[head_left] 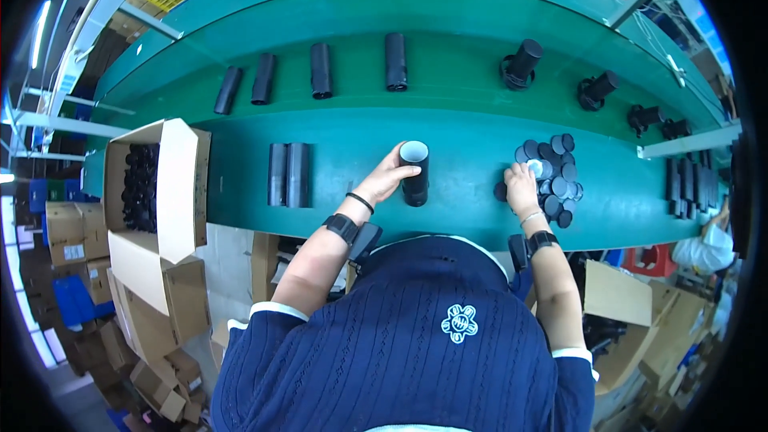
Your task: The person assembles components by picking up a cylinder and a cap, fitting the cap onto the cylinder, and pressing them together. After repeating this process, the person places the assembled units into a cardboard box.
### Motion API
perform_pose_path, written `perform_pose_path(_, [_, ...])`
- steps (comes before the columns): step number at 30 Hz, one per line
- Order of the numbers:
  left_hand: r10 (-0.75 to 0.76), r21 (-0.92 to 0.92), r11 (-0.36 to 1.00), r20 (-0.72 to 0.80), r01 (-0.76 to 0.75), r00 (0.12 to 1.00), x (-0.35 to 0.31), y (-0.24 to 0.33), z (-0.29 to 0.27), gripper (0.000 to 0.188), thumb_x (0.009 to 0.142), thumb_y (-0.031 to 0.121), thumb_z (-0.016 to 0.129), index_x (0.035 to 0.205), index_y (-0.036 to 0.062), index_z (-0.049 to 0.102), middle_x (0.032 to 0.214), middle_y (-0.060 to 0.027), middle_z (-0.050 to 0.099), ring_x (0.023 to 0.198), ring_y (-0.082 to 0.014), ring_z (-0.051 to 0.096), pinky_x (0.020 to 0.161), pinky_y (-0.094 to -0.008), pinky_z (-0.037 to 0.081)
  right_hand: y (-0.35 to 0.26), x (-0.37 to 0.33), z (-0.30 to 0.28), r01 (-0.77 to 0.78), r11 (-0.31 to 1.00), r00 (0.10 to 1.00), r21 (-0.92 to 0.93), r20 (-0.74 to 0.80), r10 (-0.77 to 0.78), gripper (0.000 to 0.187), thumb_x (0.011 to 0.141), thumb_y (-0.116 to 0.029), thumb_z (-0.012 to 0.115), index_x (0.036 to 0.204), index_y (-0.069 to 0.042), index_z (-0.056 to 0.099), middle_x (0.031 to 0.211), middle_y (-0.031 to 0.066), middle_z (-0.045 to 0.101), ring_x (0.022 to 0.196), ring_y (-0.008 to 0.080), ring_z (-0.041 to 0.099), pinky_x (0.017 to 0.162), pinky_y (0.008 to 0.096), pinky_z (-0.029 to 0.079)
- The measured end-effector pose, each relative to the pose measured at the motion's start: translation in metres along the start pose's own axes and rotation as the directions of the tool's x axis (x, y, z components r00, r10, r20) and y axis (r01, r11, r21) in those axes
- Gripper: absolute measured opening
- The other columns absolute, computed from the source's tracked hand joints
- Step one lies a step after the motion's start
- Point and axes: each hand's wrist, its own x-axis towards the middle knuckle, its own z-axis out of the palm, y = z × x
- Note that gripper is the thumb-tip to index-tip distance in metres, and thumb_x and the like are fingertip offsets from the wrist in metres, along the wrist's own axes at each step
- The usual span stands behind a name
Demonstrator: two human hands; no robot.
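Note:
My left hand [390, 177] is wrapped round a black tube [416, 190] standing upright on the green bench, its round open top showing a pale inside. My right hand [522, 186] reaches into a loose pile of flat round black discs [558, 186] to the right, fingers bent down and closed. A disc with a pale, shiny face [536, 167] is at its fingertips; the fingers partly cover it. One more black disc [500, 191] lies just left of that hand. Two black tubes [288, 175] lie side by side on the bench left of my left hand.
Beyond the near surface, a green conveyor belt [456, 56] carries several black tubes [321, 70] and black flanged parts [521, 65]. At left stands an open cardboard box [183, 192] of black parts. More black tubes [688, 188] lie at far right, near a metal frame post [690, 144].

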Motion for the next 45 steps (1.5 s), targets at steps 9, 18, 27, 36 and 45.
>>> perform_pose_path(9, [0.000, 0.268, 0.963, 0.066, -0.018, 0.998, -0.018, -0.008, 0.003, 0.071, 0.073, 0.007, 0.081, 0.133, 0.0040, 0.042, 0.121, -0.0058, 0.054, 0.115, -0.0166, 0.052, 0.100, -0.0321, 0.042, -0.052, 0.035, -0.065, 0.105, 0.659, 0.994, 0.745, -0.096, -0.050, 0.024, 0.077, 0.003, 0.064, 0.100, -0.005, 0.061, 0.105, 0.0102, 0.060, 0.093, 0.0316, 0.058, 0.081, 0.0394, 0.048])
perform_pose_path(18, [0.479, 0.793, 0.513, 0.054, -0.329, 0.876, -0.030, 0.012, 0.015, 0.065, 0.066, 0.011, 0.084, 0.118, 0.0084, 0.046, 0.118, -0.0113, 0.050, 0.120, -0.0287, 0.049, 0.096, -0.0383, 0.044, -0.128, 0.076, -0.103, 0.292, 0.448, 0.902, 0.845, -0.087, -0.424, 0.028, 0.078, 0.007, 0.065, 0.102, -0.006, 0.060, 0.095, 0.0104, 0.056, 0.083, 0.0234, 0.059, 0.072, 0.0327, 0.049])
perform_pose_path(27, [0.457, 0.874, 0.356, 0.146, -0.331, 0.878, -0.047, 0.023, -0.001, 0.025, 0.071, 0.010, 0.080, 0.086, 0.0061, 0.060, 0.136, -0.0152, 0.052, 0.123, -0.0346, 0.052, 0.097, -0.0406, 0.046, -0.145, 0.083, -0.114, 0.330, 0.470, 0.891, 0.819, -0.105, -0.442, 0.023, 0.080, 0.001, 0.066, 0.102, -0.005, 0.062, 0.086, 0.0103, 0.056, 0.079, 0.0270, 0.059, 0.069, 0.0360, 0.048])
perform_pose_path(36, [0.444, 0.856, 0.308, 0.255, -0.414, 0.859, -0.044, 0.024, -0.014, 0.024, 0.072, 0.012, 0.080, 0.086, 0.0044, 0.062, 0.138, -0.0184, 0.048, 0.128, -0.0367, 0.046, 0.100, -0.0434, 0.043, -0.139, 0.080, -0.127, 0.353, 0.551, 0.884, 0.756, -0.076, -0.461, 0.025, 0.083, -0.004, 0.065, 0.108, -0.008, 0.064, 0.095, 0.0091, 0.058, 0.083, 0.0249, 0.059, 0.075, 0.0346, 0.050])
perform_pose_path(45, [0.546, 0.624, 0.709, -0.189, -0.330, 0.816, -0.043, 0.013, -0.023, 0.061, 0.075, 0.012, 0.080, 0.125, 0.0053, 0.047, 0.115, -0.0136, 0.060, 0.109, -0.0259, 0.059, 0.094, -0.0364, 0.047, 0.002, 0.020, -0.018, -0.023, 0.981, 0.999, 0.193, -0.020, 0.027, 0.011, 0.072, -0.009, 0.069, 0.083, -0.009, 0.068, 0.090, 0.0104, 0.062, 0.093, 0.0319, 0.057, 0.081, 0.0448, 0.045])
